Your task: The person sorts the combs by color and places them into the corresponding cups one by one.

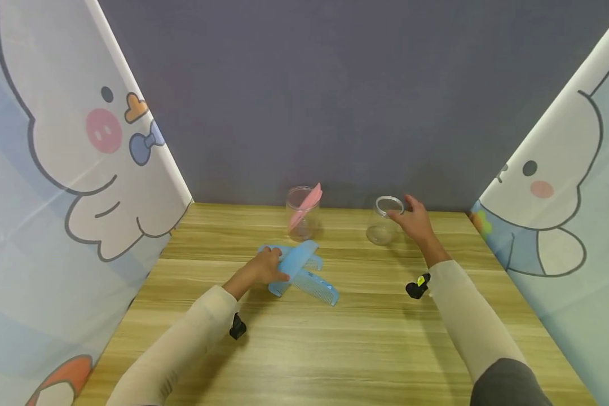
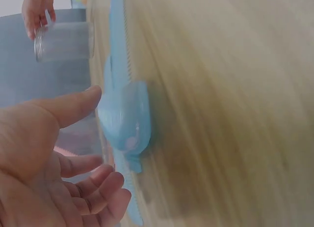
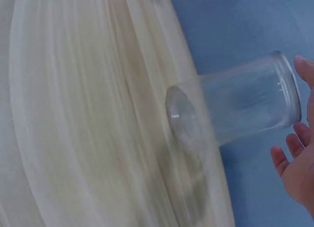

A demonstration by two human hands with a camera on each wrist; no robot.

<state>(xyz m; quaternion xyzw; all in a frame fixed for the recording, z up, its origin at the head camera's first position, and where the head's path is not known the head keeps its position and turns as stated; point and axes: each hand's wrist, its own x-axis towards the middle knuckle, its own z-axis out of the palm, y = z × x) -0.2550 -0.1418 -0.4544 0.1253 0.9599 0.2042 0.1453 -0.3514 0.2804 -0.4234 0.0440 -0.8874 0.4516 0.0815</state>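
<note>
At least three light-blue plastic combs with fine teeth [image 1: 298,259] lay crossed in one heap on the wood-grained tabletop [image 1: 335,349]; the overlap kept me from counting them surely. My left hand [image 1: 267,266] was at the heap's left end, the thumb well apart from the four loosely bent fingers; I could not tell whether the skin touched a comb.

Two clear, round jars stood upright behind the combs. The left jar [image 1: 304,232] held at least one pink piece [image 1: 305,207], leaning slantwise with its upper end above the rim. The right jar [image 1: 380,231] stood well apart from it, and my right hand [image 1: 416,221] was at its mouth on the right side, thumb and fingers spread apart beside the rim; whether they met the rim I could not tell.

Farther out, two cream sleeves [image 1: 198,318] covered my forearms, and two small black devices [image 1: 237,327] sat one near each wrist. One dark grey wall [image 1: 335,101] rose behind the table, between two pale side panels [image 1: 76,214], each printed with a white cartoon animal.
</note>
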